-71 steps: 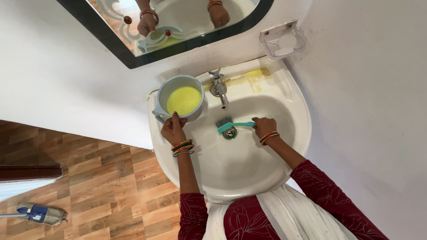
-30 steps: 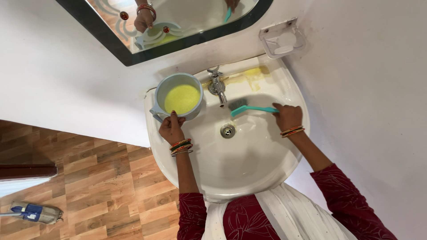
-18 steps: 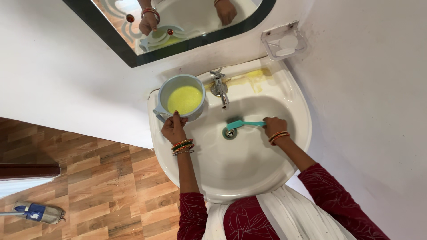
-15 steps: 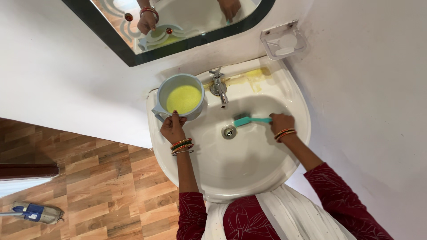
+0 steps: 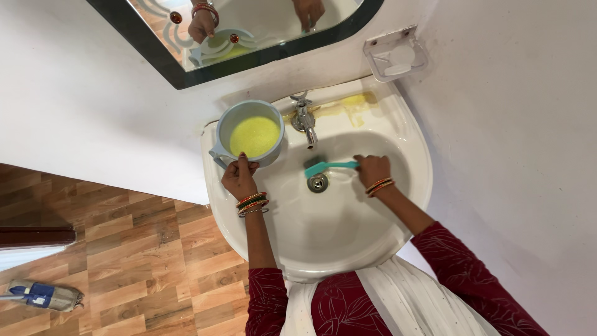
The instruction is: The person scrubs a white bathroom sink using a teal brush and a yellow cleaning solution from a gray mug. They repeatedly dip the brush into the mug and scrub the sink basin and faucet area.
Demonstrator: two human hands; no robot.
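Observation:
My right hand (image 5: 372,170) grips the handle of a teal scrub brush (image 5: 324,166), whose dark bristles press on the white wash basin (image 5: 348,236) just above the drain (image 5: 318,183). My left hand (image 5: 239,177) pinches the near rim of a pale blue mug (image 5: 249,134) that stands on the basin's left ledge and holds a yellow liquid. Both wrists wear several bangles.
A chrome tap (image 5: 304,121) juts over the bowl, with yellow stains on the ledge behind it. A white soap dish (image 5: 396,54) is fixed to the wall at upper right. A dark-framed mirror (image 5: 236,37) hangs above. On the wooden floor at lower left lies a mop head (image 5: 43,295).
My right hand has swept the brush back and forth in the bowl, from near the tap down to beside the drain. My left hand has stayed on the mug.

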